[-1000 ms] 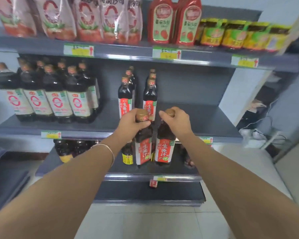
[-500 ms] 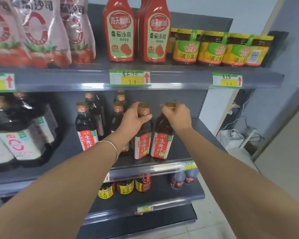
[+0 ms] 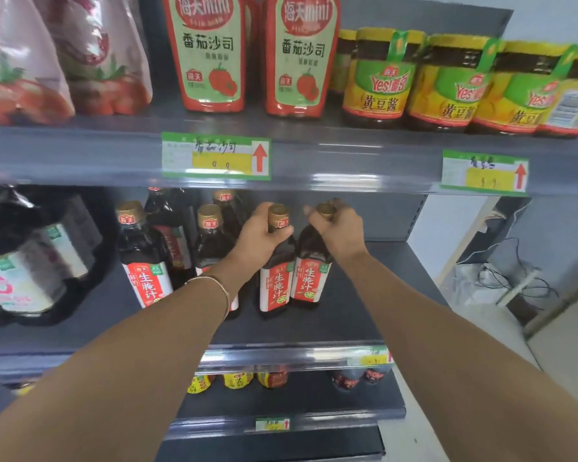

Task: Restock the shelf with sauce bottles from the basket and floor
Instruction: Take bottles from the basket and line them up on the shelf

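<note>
- The top shelf (image 3: 347, 155) is carrying pale pouches (image 3: 104, 61), two ketchup bottles (image 3: 207, 61) and yellow jars (image 3: 377, 81), left to right.
- The middle shelf (image 3: 347, 315) is holding big dark jugs (image 3: 24, 271) at its left and red-labelled sauce bottles (image 3: 144, 261) standing upright mid-shelf.
- The lower shelf (image 3: 297, 398) is bearing small bottles (image 3: 237, 380), mostly hidden.

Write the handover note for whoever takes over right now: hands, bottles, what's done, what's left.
Left hand: grips the neck of one sauce bottle.
Right hand: grips the cap end of a second sauce bottle, close beside the first.
Both are roughly upright at the middle shelf, right of the matching bottles standing there. I cannot tell whether their bases are down.
Done: these two brought to the shelf.
Left: set them down, let go, fetch more. The basket is not in view.
</note>
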A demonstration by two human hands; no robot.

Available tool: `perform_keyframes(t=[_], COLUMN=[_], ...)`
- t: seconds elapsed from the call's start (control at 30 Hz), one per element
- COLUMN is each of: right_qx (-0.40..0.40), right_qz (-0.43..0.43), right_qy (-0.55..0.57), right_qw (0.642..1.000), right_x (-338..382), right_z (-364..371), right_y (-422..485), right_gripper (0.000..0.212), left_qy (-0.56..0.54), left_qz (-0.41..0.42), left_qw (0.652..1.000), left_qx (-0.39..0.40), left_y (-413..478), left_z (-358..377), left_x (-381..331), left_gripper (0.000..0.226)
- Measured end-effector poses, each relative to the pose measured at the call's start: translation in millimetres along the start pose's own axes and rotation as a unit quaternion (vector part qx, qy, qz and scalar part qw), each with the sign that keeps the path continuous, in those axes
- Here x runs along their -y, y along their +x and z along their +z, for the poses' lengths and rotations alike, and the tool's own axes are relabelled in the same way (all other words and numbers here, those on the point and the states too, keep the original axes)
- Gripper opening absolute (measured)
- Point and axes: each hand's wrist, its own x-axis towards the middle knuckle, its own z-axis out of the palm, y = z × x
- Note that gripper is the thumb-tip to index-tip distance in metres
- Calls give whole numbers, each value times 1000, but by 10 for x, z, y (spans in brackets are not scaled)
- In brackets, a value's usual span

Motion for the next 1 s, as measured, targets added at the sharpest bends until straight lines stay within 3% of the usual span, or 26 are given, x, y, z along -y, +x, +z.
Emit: perform_keyframes(t=[0.17,0.27,0.53,0.67,0.73,0.87,1.0], right_qx=[67,117,203,318,360,298,244], right_qz=[17,15,71,109,141,181,171], right_qy=[67,112,195,112,33,33,26], right_qw=[995,987,957,935,922,937,954], right_x=[-72,-157,-602,-855,-1003,-1069,-1065], right_z=[24,57,132,134,184,269,398], right_y=[172,174,118,121,77,153,388], right_gripper=[33,31,58,82,78,57,57], left_qy=[-21,-41,-21,-30,-29,-51,-38], left_qz=[-26,-54,-97,-137,-164,-172,-165], left_qw=[999,997,992,988,984,981,983], left_qx=[-13,-40,-83,-65,-65,-71,-73], left_y=[-2,-90,-215,-316,-321,-191,-63], left_z=[76,160,260,297,315,294,328], left_x=[-11,96,270,387,436,487,522], left_gripper=[35,49,71,64,54,48,54])
